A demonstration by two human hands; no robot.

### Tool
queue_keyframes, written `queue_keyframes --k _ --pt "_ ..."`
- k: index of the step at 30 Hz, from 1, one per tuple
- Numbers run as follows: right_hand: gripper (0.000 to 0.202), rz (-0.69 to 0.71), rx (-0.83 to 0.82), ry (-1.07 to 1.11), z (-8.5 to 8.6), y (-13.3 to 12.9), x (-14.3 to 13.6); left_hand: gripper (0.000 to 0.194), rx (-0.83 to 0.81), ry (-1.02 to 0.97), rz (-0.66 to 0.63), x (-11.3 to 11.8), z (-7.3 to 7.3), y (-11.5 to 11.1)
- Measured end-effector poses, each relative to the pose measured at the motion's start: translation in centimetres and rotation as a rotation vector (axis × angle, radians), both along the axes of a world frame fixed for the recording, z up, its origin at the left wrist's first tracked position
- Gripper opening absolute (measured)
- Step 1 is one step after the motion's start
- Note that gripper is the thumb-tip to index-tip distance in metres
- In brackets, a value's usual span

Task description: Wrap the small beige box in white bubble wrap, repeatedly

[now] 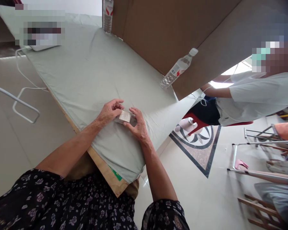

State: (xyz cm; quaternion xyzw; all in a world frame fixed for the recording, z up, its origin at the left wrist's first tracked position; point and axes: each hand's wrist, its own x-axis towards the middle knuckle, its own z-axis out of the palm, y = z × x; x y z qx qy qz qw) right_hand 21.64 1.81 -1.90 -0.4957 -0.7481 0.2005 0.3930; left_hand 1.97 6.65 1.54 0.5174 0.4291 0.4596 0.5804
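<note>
A small pale block-shaped pack (125, 117) with faint markings on its top lies at the near part of the cloth-covered table (105, 73). My left hand (111, 110) is at its left side, fingers curved and the thumb against its upper left corner. From the right, my right hand (137, 123) curls around it, with the thumb at its lower right edge and the fingers beyond it. The pack is held between both hands. Whether its underside touches the cloth is hidden.
A tall cardboard panel (163, 35) stands on the table, with water bottles (176, 71) beside it. A blurred-out item (42, 35) is at the far left. At right, a person in a white shirt (256, 95) sits on a red stool (196, 123). Metal-framed chairs (261, 172) stand beyond.
</note>
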Motion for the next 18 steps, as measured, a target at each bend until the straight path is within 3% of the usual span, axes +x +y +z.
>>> queue_keyframes --k 7,18 --pt "0.039 -0.044 0.049 -0.093 0.28 -0.59 -0.27 0.051 -0.005 0.005 -0.017 0.13 -0.26 0.09" --pt "0.024 -0.146 0.220 -0.291 -0.21 -0.93 -0.97 0.046 0.038 0.036 -0.016 0.09 -0.57 0.21"
